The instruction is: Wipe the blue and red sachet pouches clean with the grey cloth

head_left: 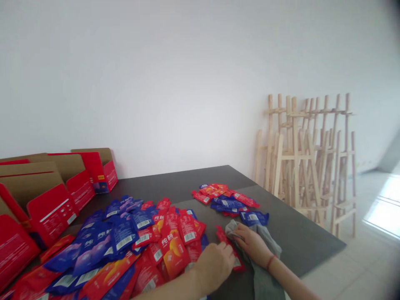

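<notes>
A red pouch (221, 236) lies on the dark table between my two hands, partly covered by them and by a cloth. My left hand (215, 265) has its fingers curled at the near left edge of this pouch and appears to hold it. My right hand (252, 243) grips a grey cloth (264, 273) against the pouch's right side; the cloth trails toward me under the wrist. To the left spreads a large heap of red pouches (173, 254) and blue pouches (124, 235). A smaller pile of red and blue pouches (229, 203) sits beyond my hands.
Open red cardboard boxes (51, 212) stand in a row along the table's left side. The grey-black table (175, 183) ends at a right edge and at the white wall (175, 83) behind. Wooden easels (293, 166) lean together on the floor at the right.
</notes>
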The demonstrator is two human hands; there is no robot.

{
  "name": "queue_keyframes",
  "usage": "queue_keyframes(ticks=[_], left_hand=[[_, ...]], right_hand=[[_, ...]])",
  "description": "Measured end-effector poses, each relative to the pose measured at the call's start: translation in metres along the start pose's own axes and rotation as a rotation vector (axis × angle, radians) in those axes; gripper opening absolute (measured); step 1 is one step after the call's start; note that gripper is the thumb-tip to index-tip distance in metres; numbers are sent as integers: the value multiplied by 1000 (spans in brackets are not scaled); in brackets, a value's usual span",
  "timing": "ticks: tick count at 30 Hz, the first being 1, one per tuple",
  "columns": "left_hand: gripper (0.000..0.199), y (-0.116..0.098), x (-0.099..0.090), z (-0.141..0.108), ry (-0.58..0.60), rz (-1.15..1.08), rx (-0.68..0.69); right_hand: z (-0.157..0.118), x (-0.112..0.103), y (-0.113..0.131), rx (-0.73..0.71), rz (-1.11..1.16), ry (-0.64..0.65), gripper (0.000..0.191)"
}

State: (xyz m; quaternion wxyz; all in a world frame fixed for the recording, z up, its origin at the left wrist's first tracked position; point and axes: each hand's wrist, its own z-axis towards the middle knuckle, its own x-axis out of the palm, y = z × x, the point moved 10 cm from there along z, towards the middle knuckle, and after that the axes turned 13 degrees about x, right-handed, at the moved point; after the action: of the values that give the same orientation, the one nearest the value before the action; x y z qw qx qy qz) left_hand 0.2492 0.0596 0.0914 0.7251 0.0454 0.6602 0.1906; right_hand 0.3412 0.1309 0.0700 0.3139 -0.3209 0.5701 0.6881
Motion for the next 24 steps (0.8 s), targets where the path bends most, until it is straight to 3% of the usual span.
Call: queue_keyframes(ticks=[3, 8, 12, 15, 20, 24], left_hand=[[13, -20, 18, -12, -77, 58, -81], [17, -68, 52, -16, -358, 242, 51], [14, -71, 78, -11, -440, 249, -85], [14, -72, 84, -4, -446, 238, -175], [18, -75, 93, 3, -344, 235, -217], [17, -73, 90, -11, -470, 305, -305]], right_hand=[[-6, -3, 13, -22, -43, 33, 35], [-37, 11, 46, -175, -183, 213, 34], [-49, 32, 57, -211, -350, 297, 40], [-28, 42, 62, -191, -395, 248, 44], [18, 48, 66, -109, -351, 169, 37], [12, 41, 64, -132, -329, 180, 38]])
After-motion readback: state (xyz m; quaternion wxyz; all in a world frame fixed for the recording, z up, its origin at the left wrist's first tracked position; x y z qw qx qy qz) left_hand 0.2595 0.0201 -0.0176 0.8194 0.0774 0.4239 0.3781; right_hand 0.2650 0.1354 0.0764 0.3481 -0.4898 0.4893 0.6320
